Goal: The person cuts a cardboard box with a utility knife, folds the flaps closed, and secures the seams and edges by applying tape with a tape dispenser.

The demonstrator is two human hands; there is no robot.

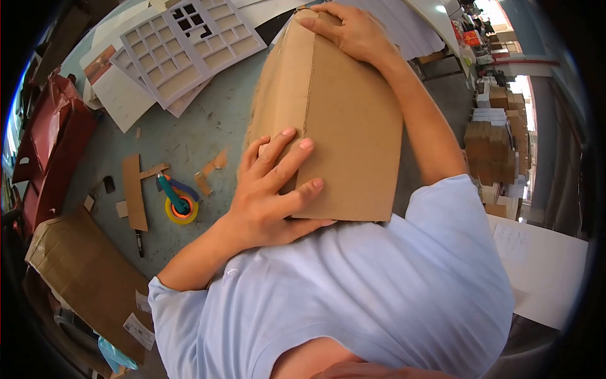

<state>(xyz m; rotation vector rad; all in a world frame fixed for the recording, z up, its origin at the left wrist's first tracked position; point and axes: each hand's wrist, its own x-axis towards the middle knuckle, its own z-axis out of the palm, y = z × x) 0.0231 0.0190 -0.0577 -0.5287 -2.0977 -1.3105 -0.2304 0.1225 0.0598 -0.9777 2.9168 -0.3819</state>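
A brown cardboard box stands tilted on the worktable, close against the front of my shirt. My left hand grips its near end, with spread fingers over the long edge and one finger along the bottom corner. At the far end, my right hand is curled over the top corner. A teal-handled cutter lies across a roll of yellow tape to the left of the box. The box's underside and far side are hidden.
White grid panels and paper sheets lie at the back left. Cardboard strips and a black marker are on the worktable. A large folded carton sits at left. Stacked cartons stand at far right.
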